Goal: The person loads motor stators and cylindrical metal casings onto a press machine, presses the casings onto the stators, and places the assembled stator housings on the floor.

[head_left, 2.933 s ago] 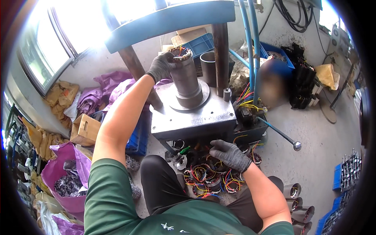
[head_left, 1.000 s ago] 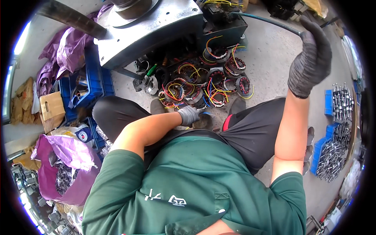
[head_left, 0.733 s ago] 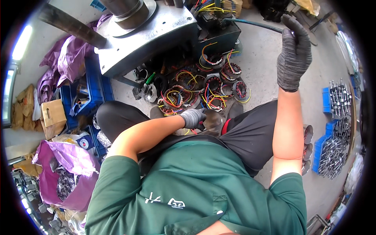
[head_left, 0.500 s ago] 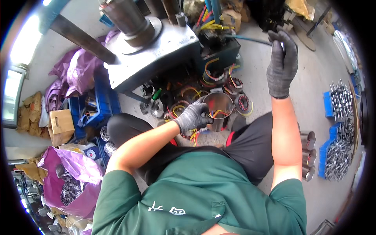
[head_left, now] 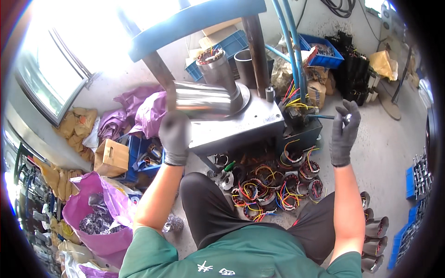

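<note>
A shiny metal cylinder (head_left: 204, 98) lies nearly level in the air, in front of the press post, its left end smeared by motion. My left hand (head_left: 175, 139) is blurred at that end and holds it. Behind it, a stator with copper windings (head_left: 211, 56) sits in the top of a steel sleeve (head_left: 217, 72) on the press table (head_left: 245, 120). My right hand (head_left: 344, 134) is raised at the right, its fingers curled round the end of a thin blue lever (head_left: 324, 116). Both hands wear grey gloves.
Several wound stators (head_left: 264, 185) with coloured wires cover the floor below the press. Blue press frame (head_left: 199, 25) stands overhead. Purple sack (head_left: 99, 231) is at the left, metal cylinders (head_left: 374, 227) at the right, blue bins of shafts (head_left: 419, 173) farther right.
My left hand has lifted the metal cylinder from between my knees up and left to the press. My right hand stays at the lever. The view has tilted up, showing more of the press.
</note>
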Motion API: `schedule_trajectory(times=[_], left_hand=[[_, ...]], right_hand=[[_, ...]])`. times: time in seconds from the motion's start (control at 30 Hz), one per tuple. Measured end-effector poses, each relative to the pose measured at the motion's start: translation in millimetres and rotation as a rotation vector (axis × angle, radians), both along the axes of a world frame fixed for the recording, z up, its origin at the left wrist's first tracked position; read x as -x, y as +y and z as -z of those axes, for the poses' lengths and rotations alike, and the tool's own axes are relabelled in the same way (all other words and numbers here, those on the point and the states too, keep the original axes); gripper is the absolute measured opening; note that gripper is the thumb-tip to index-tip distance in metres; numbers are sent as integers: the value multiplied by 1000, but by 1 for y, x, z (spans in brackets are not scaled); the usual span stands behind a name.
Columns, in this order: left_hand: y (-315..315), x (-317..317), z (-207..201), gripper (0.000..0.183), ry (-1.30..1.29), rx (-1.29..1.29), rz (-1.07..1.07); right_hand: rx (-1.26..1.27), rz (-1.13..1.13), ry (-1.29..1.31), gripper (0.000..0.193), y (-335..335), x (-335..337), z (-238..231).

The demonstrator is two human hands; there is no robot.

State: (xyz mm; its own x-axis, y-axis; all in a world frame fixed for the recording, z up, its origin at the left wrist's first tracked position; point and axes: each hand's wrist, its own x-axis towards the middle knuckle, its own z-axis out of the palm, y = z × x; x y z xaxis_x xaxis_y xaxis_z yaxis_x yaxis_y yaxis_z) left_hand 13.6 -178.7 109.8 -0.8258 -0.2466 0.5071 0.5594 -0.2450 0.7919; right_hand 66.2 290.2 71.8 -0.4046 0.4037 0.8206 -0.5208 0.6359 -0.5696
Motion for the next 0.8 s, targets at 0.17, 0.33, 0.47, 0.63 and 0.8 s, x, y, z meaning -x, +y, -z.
schedule_trajectory(times=[0.17,0.33,0.47,0.63,0.8], left_hand=[[-24,37,-53,36,-38,-113,-97],[-11,76,-74,34,-139,-303,-117],[-10,107,-82,32,-108,-207,-233],[5,132,-94,30,-118,-163,-211],[6,156,-108,32,-116,-77,-268]], right_hand=[[86,-16,24,70,16,73,-51],[94,-63,-34,88,31,119,-56],[129,50,-98,94,20,118,-69],[211,-44,-69,92,21,117,-63],[209,-52,-71,92,18,114,-63]])
